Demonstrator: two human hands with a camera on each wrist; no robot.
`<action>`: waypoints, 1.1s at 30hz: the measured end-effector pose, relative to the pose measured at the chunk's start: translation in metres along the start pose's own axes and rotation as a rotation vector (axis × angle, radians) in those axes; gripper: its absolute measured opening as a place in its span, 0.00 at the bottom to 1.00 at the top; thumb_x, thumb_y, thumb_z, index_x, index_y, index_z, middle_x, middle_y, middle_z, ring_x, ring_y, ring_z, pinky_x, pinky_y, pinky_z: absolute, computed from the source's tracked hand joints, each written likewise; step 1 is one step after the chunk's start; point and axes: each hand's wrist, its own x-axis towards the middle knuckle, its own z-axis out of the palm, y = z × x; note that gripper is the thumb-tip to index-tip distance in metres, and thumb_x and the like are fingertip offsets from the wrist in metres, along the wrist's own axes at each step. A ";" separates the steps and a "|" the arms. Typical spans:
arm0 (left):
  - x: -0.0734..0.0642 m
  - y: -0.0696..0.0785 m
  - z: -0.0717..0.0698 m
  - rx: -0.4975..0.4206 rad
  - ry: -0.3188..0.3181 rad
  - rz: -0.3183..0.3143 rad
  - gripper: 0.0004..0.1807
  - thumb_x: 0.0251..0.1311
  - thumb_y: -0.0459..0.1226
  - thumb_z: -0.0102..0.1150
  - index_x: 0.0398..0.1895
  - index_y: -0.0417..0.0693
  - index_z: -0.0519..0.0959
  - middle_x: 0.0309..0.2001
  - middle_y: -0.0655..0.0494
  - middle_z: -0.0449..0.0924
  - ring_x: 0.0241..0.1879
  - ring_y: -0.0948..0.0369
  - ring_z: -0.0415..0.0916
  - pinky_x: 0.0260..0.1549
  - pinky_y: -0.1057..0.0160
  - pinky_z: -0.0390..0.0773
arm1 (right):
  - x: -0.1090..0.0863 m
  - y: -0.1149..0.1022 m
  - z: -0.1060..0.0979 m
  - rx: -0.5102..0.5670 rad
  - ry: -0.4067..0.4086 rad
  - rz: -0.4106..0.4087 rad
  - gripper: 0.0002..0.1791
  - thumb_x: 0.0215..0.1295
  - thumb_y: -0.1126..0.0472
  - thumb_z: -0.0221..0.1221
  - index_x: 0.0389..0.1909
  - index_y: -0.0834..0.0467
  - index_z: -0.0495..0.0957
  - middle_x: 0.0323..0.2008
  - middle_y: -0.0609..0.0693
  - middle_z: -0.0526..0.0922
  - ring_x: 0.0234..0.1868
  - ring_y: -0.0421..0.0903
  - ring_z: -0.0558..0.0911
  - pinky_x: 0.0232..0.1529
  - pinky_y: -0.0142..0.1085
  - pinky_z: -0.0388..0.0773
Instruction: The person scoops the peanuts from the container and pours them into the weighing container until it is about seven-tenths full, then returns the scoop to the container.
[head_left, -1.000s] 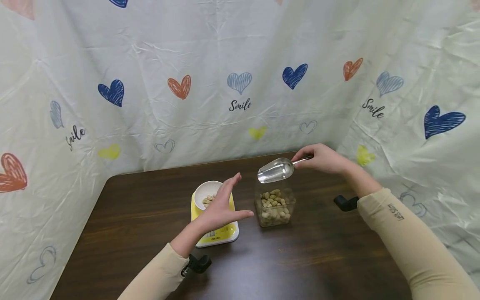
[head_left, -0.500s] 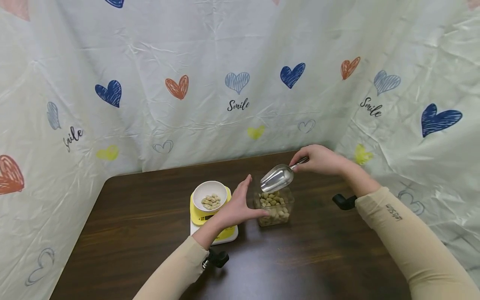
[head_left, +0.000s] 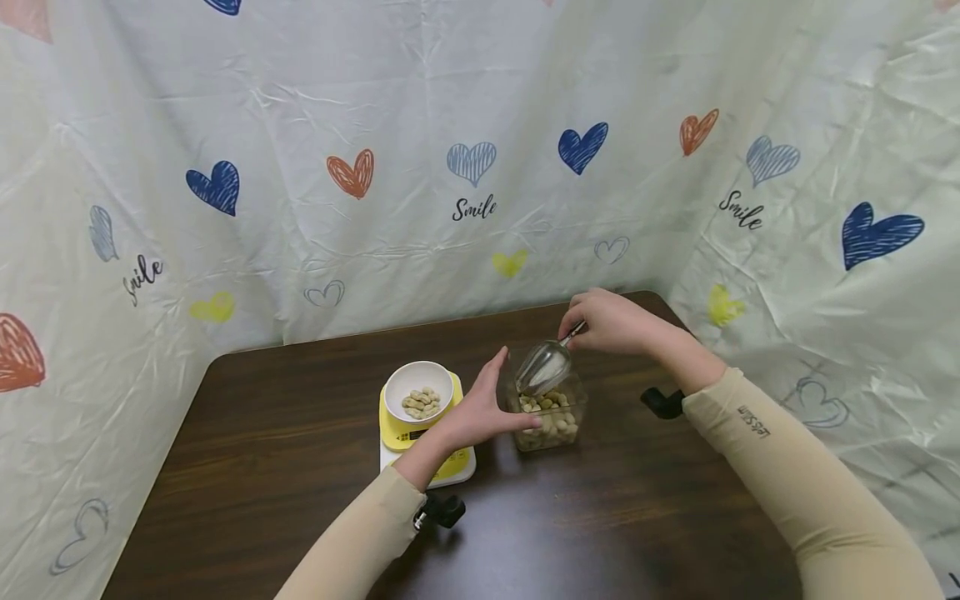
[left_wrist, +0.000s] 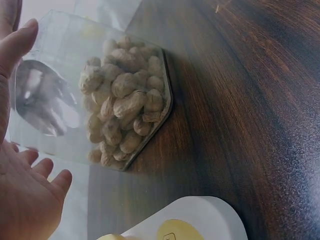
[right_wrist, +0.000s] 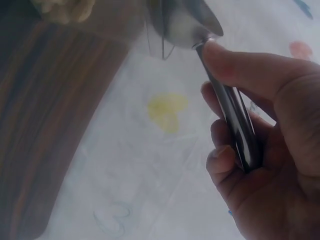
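A metal scoop (head_left: 545, 367) slants down into a clear plastic container (head_left: 576, 390), its bowl above the peanuts (left_wrist: 125, 95) inside. My right hand (head_left: 611, 323) grips the scoop by its handle (right_wrist: 232, 112), with fingers wrapped round it and the thumb near the neck. My left hand (head_left: 472, 417) is at the container's left side, thumb and fingers spread around the near corner; the thumb lies in front of the wall. Whether it touches firmly is unclear. Left of it, a white bowl (head_left: 396, 387) with several peanuts (head_left: 422, 403) rests on a yellow and white kitchen scale (head_left: 456, 468).
Everything stands on a dark wooden table (head_left: 285, 433). A pale curtain (head_left: 405, 100) printed with hearts hangs behind the table and along its sides. Each wrist carries a black camera mount, one on the left wrist (head_left: 446, 510).
My left hand has moved right, from in front of the scale to the container. My right hand has lowered and tilted the scoop from above the container into its mouth.
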 end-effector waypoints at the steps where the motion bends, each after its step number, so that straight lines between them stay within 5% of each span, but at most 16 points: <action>1: 0.000 0.000 0.000 -0.008 -0.002 0.002 0.70 0.48 0.61 0.77 0.84 0.63 0.36 0.82 0.56 0.42 0.79 0.60 0.42 0.72 0.51 0.55 | 0.002 -0.001 0.002 -0.013 0.005 -0.007 0.06 0.61 0.61 0.73 0.38 0.49 0.90 0.39 0.43 0.82 0.45 0.49 0.77 0.48 0.48 0.74; 16: -0.002 0.001 -0.001 -0.064 -0.030 -0.010 0.68 0.52 0.59 0.76 0.83 0.69 0.34 0.81 0.58 0.44 0.78 0.60 0.44 0.70 0.48 0.59 | 0.006 -0.014 0.021 -0.135 0.072 -0.131 0.08 0.57 0.68 0.74 0.35 0.52 0.90 0.34 0.45 0.79 0.38 0.47 0.71 0.41 0.43 0.73; 33: 0.002 -0.001 0.002 -0.026 -0.004 0.002 0.65 0.52 0.59 0.75 0.84 0.65 0.38 0.80 0.58 0.48 0.78 0.61 0.47 0.70 0.49 0.60 | 0.009 -0.008 0.026 -0.086 -0.102 -0.095 0.08 0.58 0.64 0.73 0.36 0.48 0.90 0.36 0.42 0.80 0.41 0.47 0.74 0.46 0.45 0.73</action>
